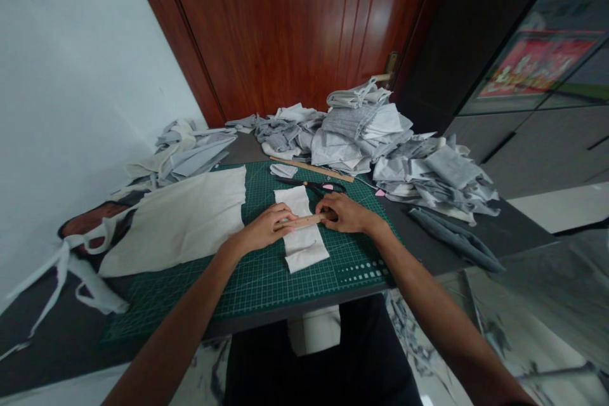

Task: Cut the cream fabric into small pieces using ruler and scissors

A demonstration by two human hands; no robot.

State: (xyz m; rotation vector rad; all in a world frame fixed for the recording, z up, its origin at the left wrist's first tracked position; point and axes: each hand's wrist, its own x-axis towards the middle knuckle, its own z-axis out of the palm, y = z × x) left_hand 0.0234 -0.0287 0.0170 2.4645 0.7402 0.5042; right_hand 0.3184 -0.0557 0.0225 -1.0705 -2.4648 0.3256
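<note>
A short wooden ruler (304, 222) lies across a white strip of cloth (307, 255) on the green cutting mat (266, 285). My left hand (263, 228) grips the ruler's left end between thumb and fingers. At its right end my right hand (346, 213) pinches it with curled fingers. Just beyond the hands lie black-handled scissors (309, 184), their blades pointing left. A longer wooden ruler (314, 168) and a small folded cloth piece (283, 170) are behind the scissors. To the left, a large cream cloth (185, 222) spreads over the mat.
Heaps of grey and white fabric (356, 130) stand along the table's back edge, with another pile (438, 171) at right and one (183, 152) at left. A rolled grey cloth (454, 238) lies on the right. White straps (61, 266) trail at the left. A wooden door (295, 32) stands behind.
</note>
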